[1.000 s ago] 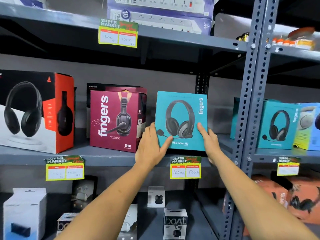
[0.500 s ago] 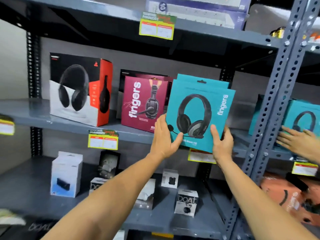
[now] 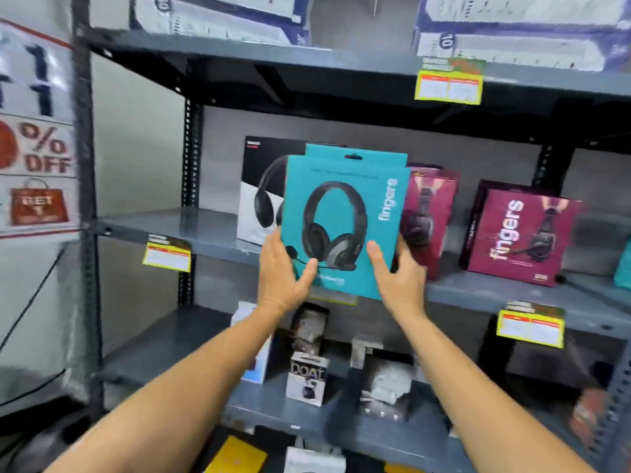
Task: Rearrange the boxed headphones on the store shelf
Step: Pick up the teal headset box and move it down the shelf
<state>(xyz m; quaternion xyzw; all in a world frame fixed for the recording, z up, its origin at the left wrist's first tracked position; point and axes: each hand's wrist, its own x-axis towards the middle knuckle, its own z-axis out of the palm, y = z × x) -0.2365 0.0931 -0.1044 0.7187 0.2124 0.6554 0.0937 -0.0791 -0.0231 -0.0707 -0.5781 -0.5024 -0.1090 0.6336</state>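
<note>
A: Carrying leftward. Left hand point(image 3: 285, 271) and right hand point(image 3: 397, 274) both clasp the teal headphone box point(image 3: 345, 220) at its lower corners, thumbs on the front.

B: Position against half a second back?

A: Then beside the maroon box point(image 3: 519, 233); now off the middle shelf point(image 3: 205, 227), held in front of the black-and-white box point(image 3: 259, 186). Maroon box lies well right.

1 teal box point(image 3: 345, 206), 2 maroon boxes point(image 3: 522, 237), 4 price tags point(image 3: 449, 84), 2 hands point(image 3: 285, 278).
</note>
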